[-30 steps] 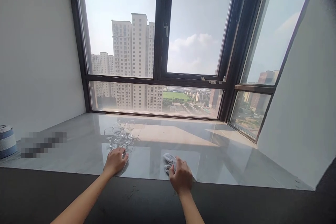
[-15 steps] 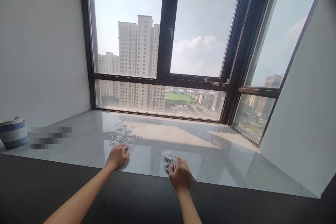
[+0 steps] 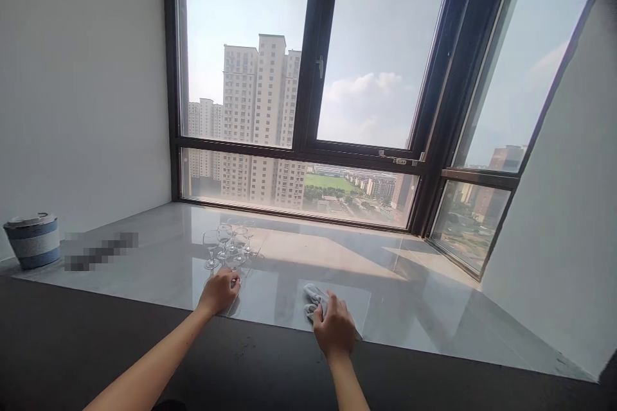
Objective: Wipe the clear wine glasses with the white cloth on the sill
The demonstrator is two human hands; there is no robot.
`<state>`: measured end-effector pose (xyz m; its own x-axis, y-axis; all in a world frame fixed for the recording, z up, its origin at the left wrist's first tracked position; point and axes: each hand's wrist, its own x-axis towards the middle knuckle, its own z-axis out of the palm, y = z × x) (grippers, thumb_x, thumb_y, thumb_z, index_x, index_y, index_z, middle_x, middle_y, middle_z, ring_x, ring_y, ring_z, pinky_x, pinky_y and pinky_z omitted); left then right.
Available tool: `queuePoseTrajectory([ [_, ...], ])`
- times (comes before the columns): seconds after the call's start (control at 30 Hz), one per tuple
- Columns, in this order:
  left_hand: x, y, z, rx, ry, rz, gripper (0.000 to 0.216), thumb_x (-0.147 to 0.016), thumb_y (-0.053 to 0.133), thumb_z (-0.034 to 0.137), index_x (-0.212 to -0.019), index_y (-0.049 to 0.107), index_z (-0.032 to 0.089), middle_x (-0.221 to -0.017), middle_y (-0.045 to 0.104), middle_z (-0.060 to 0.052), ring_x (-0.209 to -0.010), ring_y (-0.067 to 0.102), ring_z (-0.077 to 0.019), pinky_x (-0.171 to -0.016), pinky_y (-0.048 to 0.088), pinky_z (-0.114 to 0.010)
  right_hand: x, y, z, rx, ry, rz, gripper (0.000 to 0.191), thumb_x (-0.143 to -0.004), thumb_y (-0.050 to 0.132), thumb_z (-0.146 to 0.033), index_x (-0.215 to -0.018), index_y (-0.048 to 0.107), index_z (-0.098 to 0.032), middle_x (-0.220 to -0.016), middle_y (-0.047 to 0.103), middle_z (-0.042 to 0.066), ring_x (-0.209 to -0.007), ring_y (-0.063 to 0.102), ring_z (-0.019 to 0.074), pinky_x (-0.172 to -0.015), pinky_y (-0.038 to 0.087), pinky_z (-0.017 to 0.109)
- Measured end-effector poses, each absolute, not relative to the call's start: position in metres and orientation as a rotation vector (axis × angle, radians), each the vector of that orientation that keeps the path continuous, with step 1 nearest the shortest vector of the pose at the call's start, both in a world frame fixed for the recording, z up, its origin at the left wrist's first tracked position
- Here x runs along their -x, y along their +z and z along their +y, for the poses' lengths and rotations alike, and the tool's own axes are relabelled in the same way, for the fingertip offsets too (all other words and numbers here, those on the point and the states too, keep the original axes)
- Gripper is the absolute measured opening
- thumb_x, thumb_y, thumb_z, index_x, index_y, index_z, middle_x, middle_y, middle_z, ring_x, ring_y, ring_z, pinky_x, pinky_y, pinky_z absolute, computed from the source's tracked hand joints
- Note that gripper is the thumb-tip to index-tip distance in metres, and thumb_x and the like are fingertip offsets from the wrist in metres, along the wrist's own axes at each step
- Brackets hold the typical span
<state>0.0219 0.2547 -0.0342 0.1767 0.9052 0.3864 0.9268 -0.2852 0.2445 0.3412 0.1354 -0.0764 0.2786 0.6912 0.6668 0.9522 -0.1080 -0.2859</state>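
The pale cloth [image 3: 314, 295] lies bunched on the windowsill [image 3: 159, 282] in front of you, near the sill's front edge and right of the middle of that edge. Your right hand [image 3: 337, 327] is over it, thumb on one side and bent fingers on the other, holding the cloth down against the glossy surface; a bit of it shows past the right side of your hand. Your left hand [image 3: 218, 292] is well to the left, also near the front edge, with its fingers curled; you can't tell from this view whether they grip anything. Just beyond that hand, between it and the sill's back edge, a cluster of clear stemmed glasses [image 3: 223, 234] stands upright, close together. Near the sill's front left corner you have a round container [image 3: 33, 244] banded in blue and white, and a pixelated patch [image 3: 101, 250] hides whatever is just right of it. Along the back edge rises the dark window frame [image 3: 299, 154], with a small handle [image 3: 320, 67] on its middle upright. Pale walls [image 3: 96, 77] close off both ends of the sill. Through the panes you see tall apartment towers [image 3: 270, 90] and a green field [image 3: 330, 182].
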Motion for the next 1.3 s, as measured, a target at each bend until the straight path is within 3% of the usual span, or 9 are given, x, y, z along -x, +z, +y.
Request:
queuePoseTrajectory([
  [0.17,-0.019,-0.034,0.253,2.405,-0.716,-1.819,0.026,-0.09,0.045,0.027,-0.082,0.07,0.022,-0.094,0.069,-0.007,-0.088,0.063,-0.0201,-0.076,0.043,-0.027,-0.339,-0.073,0.134,1.889,-0.471,-1.466,0.032,-0.094,0.047,-0.027,-0.124,0.054,-0.016,-0.094,0.064,0.009,-0.084,0.062,0.0227,-0.07,0.043,0.03],
  [0.37,-0.029,-0.028,0.251,2.5,-0.697,-1.853,0.021,-0.083,0.052,0.022,-0.091,0.071,0.024,-0.106,0.07,-0.005,-0.101,0.063,-0.0217,-0.086,0.044,-0.029,-0.341,-0.074,0.135,1.903,-0.486,-1.463,0.032,-0.094,0.048,-0.027,-0.124,0.054,-0.017,-0.095,0.063,0.009,-0.084,0.062,0.022,-0.071,0.043,0.03],
  [0.7,-0.103,-0.04,0.216,2.636,-0.802,-1.545,0.018,-0.084,0.052,0.022,-0.093,0.067,0.022,-0.097,0.066,-0.008,-0.098,0.06,-0.023,-0.084,0.043,-0.032,-0.339,-0.069,0.132,1.916,-0.468,-1.468,0.032,-0.093,0.049,-0.027,-0.122,0.055,-0.016,-0.095,0.064,0.009,-0.088,0.061,0.0225,-0.072,0.041,0.03],
  [1.0,-0.104,-0.042,0.209,2.579,-0.817,-1.551,0.014,-0.085,0.052,0.018,-0.091,0.064,0.021,-0.096,0.064,-0.01,-0.099,0.057,-0.0244,-0.085,0.043,-0.036,-0.341,-0.072,0.132,1.903,-0.483,-1.498,0.03,-0.093,0.047,-0.028,-0.12,0.055,-0.016,-0.097,0.065,0.009,-0.09,0.061,0.0227,-0.073,0.04,0.03],
  [1.3,-0.103,-0.039,0.205,2.586,-0.838,-1.576,0.013,-0.088,0.05,0.019,-0.09,0.063,0.021,-0.093,0.063,-0.006,-0.094,0.057,-0.0212,-0.077,0.043,-0.03,-0.343,-0.074,0.134,1.926,-0.488,-1.503,0.032,-0.093,0.047,-0.029,-0.122,0.056,-0.016,-0.099,0.066,0.009,-0.086,0.062,0.0214,-0.072,0.04,0.029],
])
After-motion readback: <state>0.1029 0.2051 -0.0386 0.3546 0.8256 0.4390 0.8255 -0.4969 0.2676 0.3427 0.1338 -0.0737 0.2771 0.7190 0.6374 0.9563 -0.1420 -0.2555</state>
